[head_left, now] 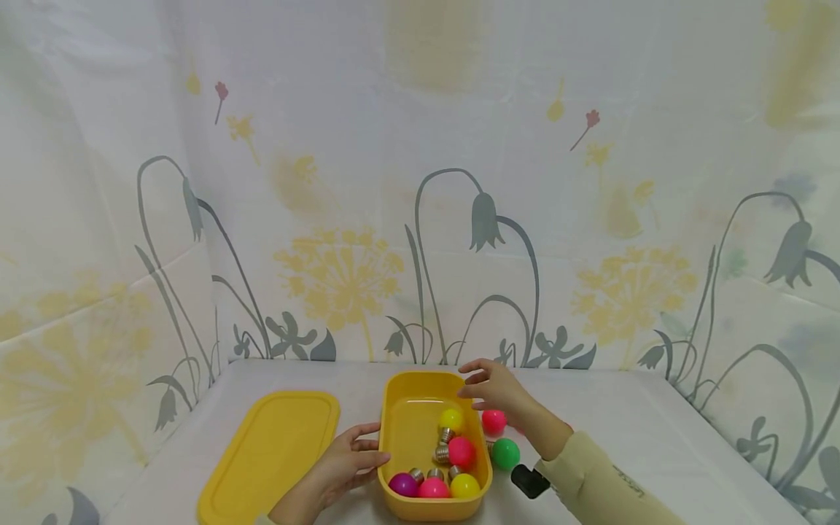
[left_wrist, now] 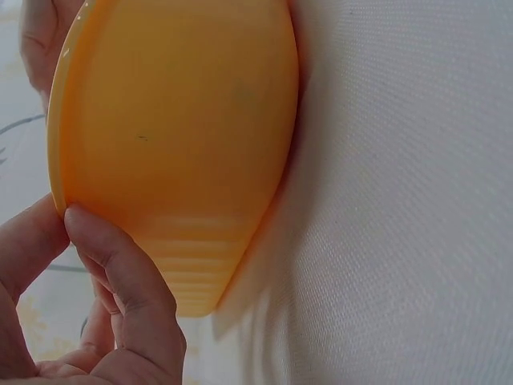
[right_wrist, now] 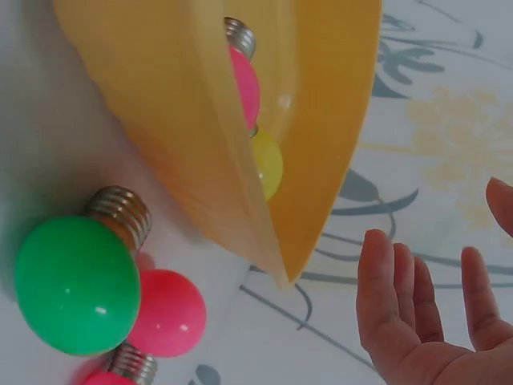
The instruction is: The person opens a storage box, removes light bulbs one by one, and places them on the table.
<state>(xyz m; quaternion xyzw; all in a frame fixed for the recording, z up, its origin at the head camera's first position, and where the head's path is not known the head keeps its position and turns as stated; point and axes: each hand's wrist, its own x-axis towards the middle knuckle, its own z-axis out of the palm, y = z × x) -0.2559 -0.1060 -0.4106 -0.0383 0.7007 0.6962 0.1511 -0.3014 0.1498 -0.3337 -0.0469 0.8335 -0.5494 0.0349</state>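
A yellow plastic box (head_left: 436,512) stands on the white table in front of me. My left hand (head_left: 344,463) pinches its left rim between thumb and fingers, as the left wrist view shows. Several light bulbs with metal screw bases lie inside: a purple bulb (head_left: 403,485), pink bulbs such as this one (head_left: 462,452), and yellow bulbs, one of them (head_left: 451,419) farther back. Over the far right corner of the box, my right hand (head_left: 499,390) holds nothing, its fingers spread and apart from the rim in the right wrist view.
Right of the box, a green bulb (head_left: 506,453) and a pink bulb (head_left: 494,422) lie on the table, with another pink bulb (right_wrist: 108,378) beside them. A yellow lid (head_left: 275,452) lies flat at the left. Behind the table hangs a flower-printed cloth (head_left: 453,292).
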